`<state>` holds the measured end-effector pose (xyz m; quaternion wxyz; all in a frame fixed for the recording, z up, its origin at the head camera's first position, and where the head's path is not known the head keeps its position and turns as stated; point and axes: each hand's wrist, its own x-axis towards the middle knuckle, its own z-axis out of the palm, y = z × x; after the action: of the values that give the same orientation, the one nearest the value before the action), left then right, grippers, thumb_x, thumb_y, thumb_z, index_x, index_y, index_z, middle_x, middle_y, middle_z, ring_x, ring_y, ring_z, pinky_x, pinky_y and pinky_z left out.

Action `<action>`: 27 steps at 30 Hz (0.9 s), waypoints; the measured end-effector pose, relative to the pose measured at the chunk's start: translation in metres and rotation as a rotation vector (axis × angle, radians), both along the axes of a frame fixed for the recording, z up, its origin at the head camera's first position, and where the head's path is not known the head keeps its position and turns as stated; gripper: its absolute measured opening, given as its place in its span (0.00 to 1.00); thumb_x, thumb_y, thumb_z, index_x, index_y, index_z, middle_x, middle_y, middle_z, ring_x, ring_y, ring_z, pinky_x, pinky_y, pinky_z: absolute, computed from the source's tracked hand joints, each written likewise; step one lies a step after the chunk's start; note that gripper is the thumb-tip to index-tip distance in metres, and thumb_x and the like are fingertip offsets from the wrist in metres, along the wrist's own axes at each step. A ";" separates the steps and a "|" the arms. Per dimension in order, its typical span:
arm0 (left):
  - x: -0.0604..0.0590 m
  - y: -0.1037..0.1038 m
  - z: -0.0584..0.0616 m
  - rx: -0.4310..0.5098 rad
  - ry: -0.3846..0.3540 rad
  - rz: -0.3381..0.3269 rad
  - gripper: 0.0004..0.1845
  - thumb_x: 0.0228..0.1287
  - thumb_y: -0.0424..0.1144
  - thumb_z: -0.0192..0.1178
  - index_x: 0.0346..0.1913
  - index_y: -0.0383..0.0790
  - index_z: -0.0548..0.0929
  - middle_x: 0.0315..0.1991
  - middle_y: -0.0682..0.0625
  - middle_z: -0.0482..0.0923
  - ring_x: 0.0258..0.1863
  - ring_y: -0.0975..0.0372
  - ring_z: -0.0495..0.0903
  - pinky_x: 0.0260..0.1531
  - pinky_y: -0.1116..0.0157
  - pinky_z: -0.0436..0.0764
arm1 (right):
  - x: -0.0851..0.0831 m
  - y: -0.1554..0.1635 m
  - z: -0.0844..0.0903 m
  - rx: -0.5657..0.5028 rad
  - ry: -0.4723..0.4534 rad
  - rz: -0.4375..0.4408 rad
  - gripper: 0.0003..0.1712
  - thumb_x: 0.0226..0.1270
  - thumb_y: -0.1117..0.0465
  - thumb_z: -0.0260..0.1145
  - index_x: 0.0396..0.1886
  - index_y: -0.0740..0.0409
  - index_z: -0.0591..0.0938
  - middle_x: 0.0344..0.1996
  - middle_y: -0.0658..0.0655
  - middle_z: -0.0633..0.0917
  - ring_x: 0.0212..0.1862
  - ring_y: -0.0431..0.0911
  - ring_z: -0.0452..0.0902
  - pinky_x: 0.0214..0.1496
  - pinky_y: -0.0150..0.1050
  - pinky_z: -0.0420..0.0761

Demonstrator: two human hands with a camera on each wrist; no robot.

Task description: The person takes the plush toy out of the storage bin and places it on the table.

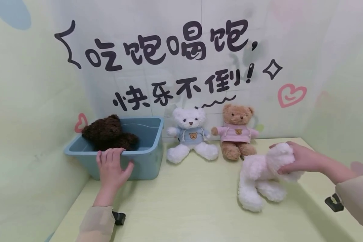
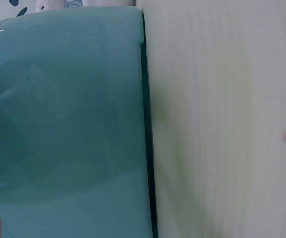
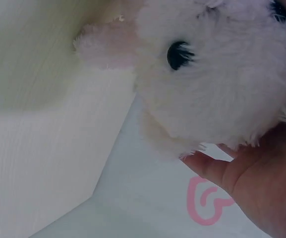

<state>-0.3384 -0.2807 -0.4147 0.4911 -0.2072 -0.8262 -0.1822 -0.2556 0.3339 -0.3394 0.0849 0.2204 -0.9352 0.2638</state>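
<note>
My left hand (image 1: 112, 169) grips the near rim of a blue plastic bin (image 1: 145, 164), fingers over the edge and thumb against the outer wall. Inside the bin lies a dark brown teddy bear (image 1: 104, 131), its head leaning above the left side. On the right, my right hand (image 1: 300, 158) holds a white teddy bear (image 1: 257, 171) by its head, fingers and thumb on either side. Its body slants down to the left and its legs dangle close over the table. In the right wrist view, the white bear's head (image 3: 217, 84) shows a black eye and fluffy fur.
Between bin and right wall sit a white teddy bear in a blue hoodie (image 1: 193, 136) and a brown teddy bear in a pink hoodie (image 1: 236, 134). Behind them hangs a printed wall sheet (image 1: 181, 77). The pale table (image 1: 187, 208) extends in front.
</note>
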 end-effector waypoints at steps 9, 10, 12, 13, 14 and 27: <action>-0.003 0.004 -0.003 0.031 0.050 -0.005 0.25 0.53 0.49 0.54 0.49 0.32 0.73 0.43 0.37 0.71 0.48 0.41 0.64 0.62 0.40 0.47 | -0.003 -0.028 0.003 0.172 -0.084 0.098 0.34 0.32 0.56 0.80 0.45 0.55 0.77 0.34 0.45 0.78 0.32 0.34 0.72 0.33 0.35 0.76; -0.004 0.005 -0.003 0.033 0.054 -0.009 0.25 0.53 0.48 0.54 0.49 0.32 0.73 0.43 0.37 0.71 0.48 0.41 0.64 0.62 0.40 0.47 | -0.003 -0.031 0.005 0.196 -0.128 0.103 0.33 0.32 0.56 0.80 0.44 0.54 0.77 0.32 0.44 0.77 0.31 0.35 0.72 0.32 0.35 0.76; -0.005 0.006 -0.002 0.035 0.057 -0.010 0.25 0.54 0.48 0.54 0.49 0.32 0.73 0.43 0.37 0.71 0.48 0.41 0.64 0.62 0.40 0.47 | -0.004 -0.038 0.007 0.236 -0.223 0.097 0.31 0.33 0.56 0.78 0.42 0.53 0.76 0.30 0.44 0.76 0.30 0.36 0.72 0.31 0.35 0.75; -0.005 0.006 -0.002 0.035 0.055 -0.009 0.25 0.54 0.49 0.54 0.49 0.32 0.73 0.43 0.37 0.71 0.48 0.41 0.64 0.62 0.40 0.47 | -0.005 -0.042 0.008 0.247 -0.260 0.091 0.30 0.33 0.57 0.77 0.41 0.54 0.76 0.30 0.45 0.76 0.31 0.37 0.72 0.32 0.35 0.75; -0.005 0.006 -0.002 0.035 0.051 -0.007 0.25 0.54 0.49 0.53 0.49 0.32 0.73 0.43 0.37 0.71 0.48 0.41 0.64 0.62 0.40 0.46 | -0.006 -0.046 0.009 0.253 -0.288 0.091 0.30 0.32 0.57 0.77 0.40 0.54 0.76 0.30 0.46 0.76 0.31 0.38 0.72 0.32 0.36 0.75; -0.007 0.003 -0.004 0.042 0.051 0.001 0.26 0.53 0.50 0.52 0.48 0.33 0.73 0.43 0.37 0.70 0.47 0.41 0.64 0.61 0.39 0.48 | -0.018 -0.107 0.002 0.380 -0.407 0.010 0.21 0.31 0.64 0.72 0.30 0.53 0.75 0.25 0.49 0.75 0.29 0.44 0.69 0.32 0.40 0.73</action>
<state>-0.3452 -0.2772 -0.4191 0.5164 -0.2007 -0.8095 -0.1940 -0.2739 0.2274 -0.3378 -0.1488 0.1796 -0.9646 0.1231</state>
